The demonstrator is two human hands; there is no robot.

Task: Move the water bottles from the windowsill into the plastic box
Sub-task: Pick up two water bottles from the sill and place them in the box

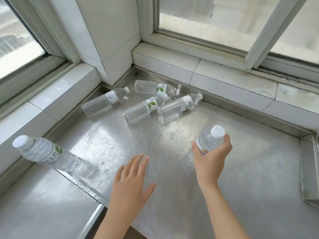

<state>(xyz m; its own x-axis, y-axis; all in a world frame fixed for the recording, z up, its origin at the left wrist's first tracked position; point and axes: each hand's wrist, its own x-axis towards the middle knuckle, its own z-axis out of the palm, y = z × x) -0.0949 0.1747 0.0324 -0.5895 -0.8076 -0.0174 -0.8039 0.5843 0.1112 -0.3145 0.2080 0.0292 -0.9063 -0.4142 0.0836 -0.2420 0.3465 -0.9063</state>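
Observation:
My right hand (211, 158) grips a clear water bottle (209, 138) with a white cap, upright at the right of the metal windowsill (120, 140). My left hand (132, 180) hovers flat over the sill with straight fingers and holds nothing. Another bottle (50, 153) stands at the left edge. Several more bottles lie on their sides in the far corner, among them one at the left (103, 102), one in the middle (143, 107) and one at the right (179, 106). No plastic box is in view.
White tiled ledges (224, 78) and window frames (203, 49) border the sill at the back and left. A corner pillar (110, 40) rises behind the lying bottles. A raised metal lip (309, 169) bounds the sill at the right.

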